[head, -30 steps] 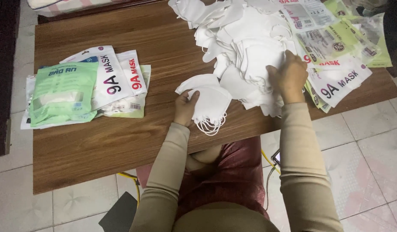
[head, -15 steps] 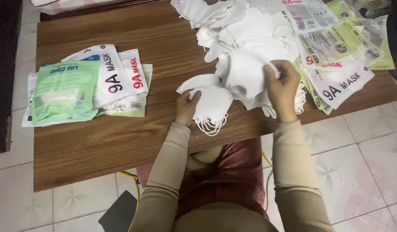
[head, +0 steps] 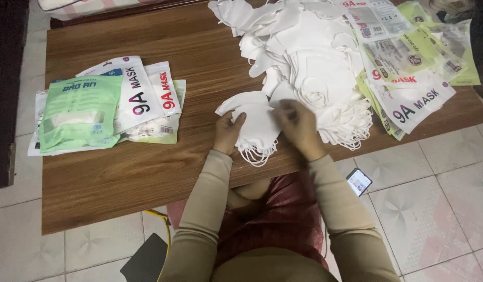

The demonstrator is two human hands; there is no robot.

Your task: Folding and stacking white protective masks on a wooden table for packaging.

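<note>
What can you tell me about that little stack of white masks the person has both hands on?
The small stack of white masks lies flat at the near edge of the wooden table. The masks look like soft, thin fabric, curved in outline and layered unevenly. Thin white ear loops spill from the stack's near side, over the table edge. The left hand presses on its left side and the right hand rests on its right. The big loose heap of masks lies just beyond.
</note>
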